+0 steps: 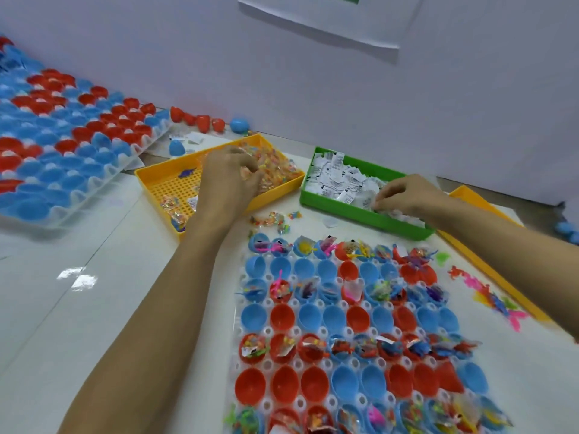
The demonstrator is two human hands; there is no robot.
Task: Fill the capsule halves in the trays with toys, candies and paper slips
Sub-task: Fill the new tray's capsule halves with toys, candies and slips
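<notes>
A clear tray [316,336] in front of me holds rows of red and blue capsule halves; some rows hold toys, candies and slips, others are bare. My left hand [230,172] reaches into the yellow bin [156,180] and its curled fingers grip wrapped candy packets [275,167]. My right hand [407,195] is in the green bin [313,195], pinching white paper slips [341,180] between thumb and fingers.
A second tray [62,145] of blue and red capsule halves lies at the far left. Loose capsule halves [200,120] sit along the wall. Bright plastic toys [488,292] lie right of the near tray, beside another yellow bin [488,261]. A few candy packets [272,219] lie between the bins and the tray.
</notes>
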